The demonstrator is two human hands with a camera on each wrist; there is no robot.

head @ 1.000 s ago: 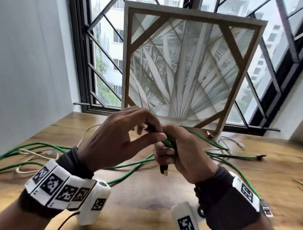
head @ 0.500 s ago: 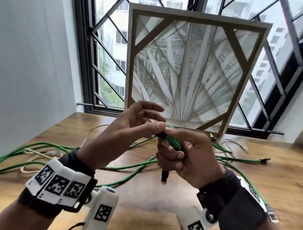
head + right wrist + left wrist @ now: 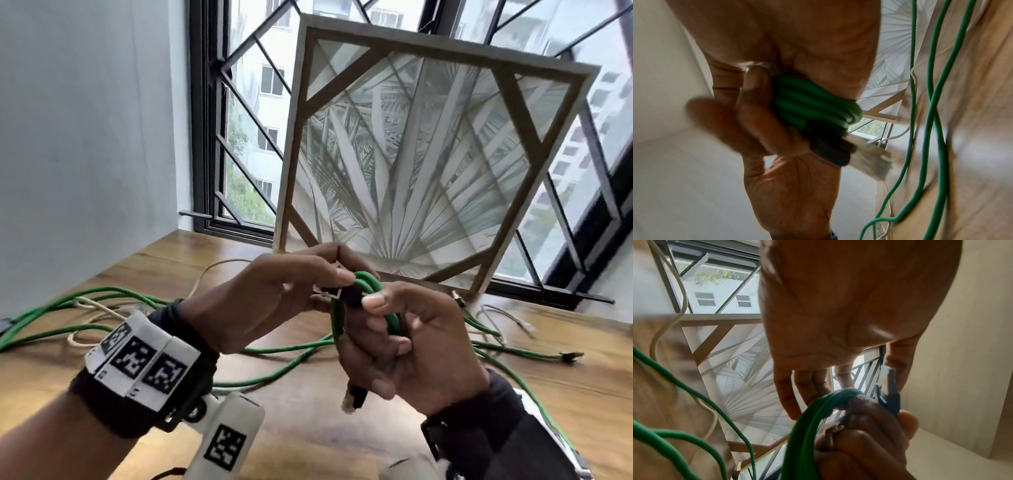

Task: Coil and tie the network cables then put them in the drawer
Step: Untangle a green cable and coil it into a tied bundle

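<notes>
A small coil of green network cable (image 3: pixel 375 291) is held above the wooden table (image 3: pixel 301 442), and my right hand (image 3: pixel 380 325) grips it with fingers curled round the loops. One black-booted plug (image 3: pixel 352 296) lies across the top of the coil. My left hand (image 3: pixel 337 284) pinches that plug between thumb and forefinger, its other fingers straight. A second plug (image 3: pixel 354 399) hangs below my right fist. In the right wrist view the coil (image 3: pixel 813 104) sits under my curled fingers with the plug (image 3: pixel 838 146) sticking out. In the left wrist view the plug (image 3: pixel 889 386) stands beside my left thumb.
Loose green cables (image 3: pixel 113 298) and a thin white cable (image 3: pixel 212 270) sprawl over the table on the left; more green cable with a plug (image 3: pixel 570 356) lies on the right. A framed palm-leaf panel (image 3: pixel 428 164) leans against the barred window behind. A white wall stands on the left.
Both hands have risen with the coil. My left hand has brought the black plug over the top of the loops and now pinches it there.
</notes>
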